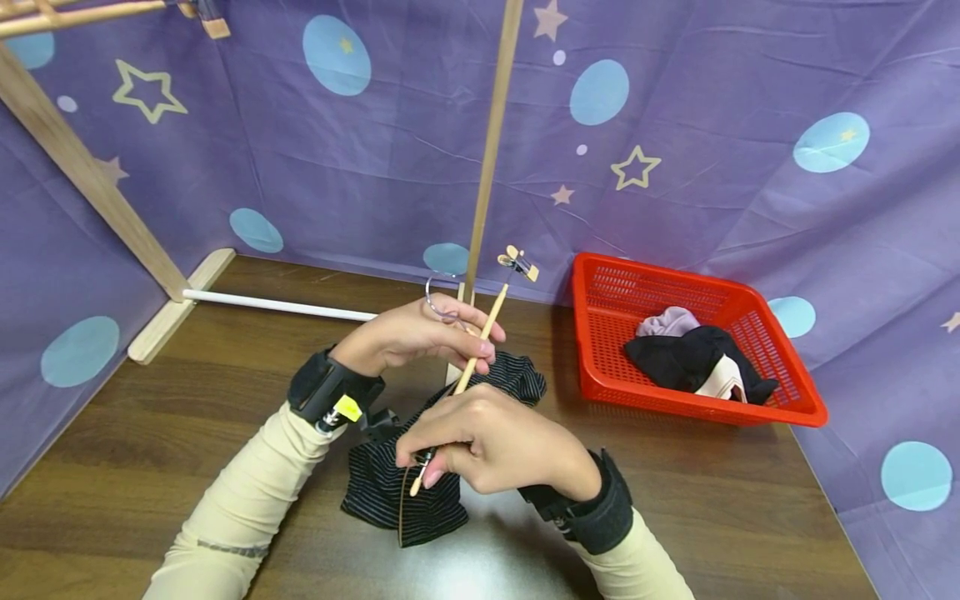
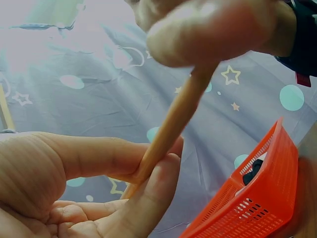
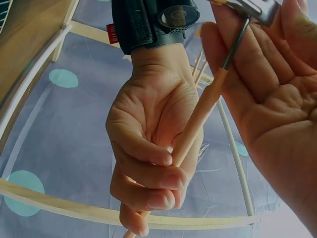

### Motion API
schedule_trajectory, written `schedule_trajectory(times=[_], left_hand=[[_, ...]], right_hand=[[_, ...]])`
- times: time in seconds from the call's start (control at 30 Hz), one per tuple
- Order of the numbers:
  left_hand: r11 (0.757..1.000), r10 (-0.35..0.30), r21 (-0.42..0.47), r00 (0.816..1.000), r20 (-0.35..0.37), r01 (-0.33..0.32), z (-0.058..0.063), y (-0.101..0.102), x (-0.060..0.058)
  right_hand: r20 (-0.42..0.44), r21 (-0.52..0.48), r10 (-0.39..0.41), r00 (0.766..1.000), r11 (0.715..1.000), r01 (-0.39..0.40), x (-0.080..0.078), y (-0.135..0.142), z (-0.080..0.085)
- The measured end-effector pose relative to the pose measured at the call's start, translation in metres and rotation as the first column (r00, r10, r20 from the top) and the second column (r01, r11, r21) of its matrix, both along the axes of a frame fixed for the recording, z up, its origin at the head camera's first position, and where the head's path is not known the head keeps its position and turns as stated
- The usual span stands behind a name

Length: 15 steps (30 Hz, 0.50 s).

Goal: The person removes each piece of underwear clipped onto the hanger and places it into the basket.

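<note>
Both hands hold a wooden clip hanger [image 1: 491, 325] above the table, its bar slanting from far right to near left. My left hand [image 1: 420, 333] pinches the bar between thumb and fingers near the middle; the left wrist view shows the bar [image 2: 171, 121] in that grip. A curved metal hook [image 1: 431, 292] rises beside the left fingers. At the near end, my right hand [image 1: 498, 442] pinches a metal clip [image 3: 260, 9] with thumb and index finger. The far clip [image 1: 519, 264] hangs free. Beneath the hands lies a crumpled black striped garment [image 1: 378, 487].
Right of the hands stands a red plastic basket [image 1: 592, 387] holding black and lilac cloth pieces. A wooden rack post [image 1: 495, 125] rises behind the hands, with a white rod [image 1: 277, 304] low to the left. A patterned purple curtain [image 1: 420, 167] encloses the table.
</note>
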<state>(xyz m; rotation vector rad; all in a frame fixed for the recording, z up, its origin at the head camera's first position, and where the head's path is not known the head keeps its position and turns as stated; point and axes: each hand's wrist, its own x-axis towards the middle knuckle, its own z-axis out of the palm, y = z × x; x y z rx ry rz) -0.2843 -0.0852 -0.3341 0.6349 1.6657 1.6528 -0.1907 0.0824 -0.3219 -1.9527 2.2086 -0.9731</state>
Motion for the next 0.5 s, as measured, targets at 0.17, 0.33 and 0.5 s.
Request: schedule_trajectory(times=[0.17, 0.33, 0.5], left_hand=[[1.000, -0.005, -0.004, 1.000, 0.008, 0.005, 0.0018, -0.0002, 0.0014], [1.000, -0.011, -0.010, 1.000, -0.001, 0.011, 0.0014, -0.0001, 0.0011], [1.000, -0.009, -0.009, 1.000, -0.003, 0.009, 0.0005, 0.0001, 0.0009]], right_hand=[[0.038, 0.068, 0.000, 0.999, 0.998, -0.002, 0.0005, -0.0013, 0.0001], [0.029, 0.115, -0.030, 0.999, 0.993, 0.026, 0.0034, -0.0012, 0.0007], [0.006, 0.134, -0.064, 0.998, 0.989, 0.063, 0.0072, 0.0016, 0.0038]])
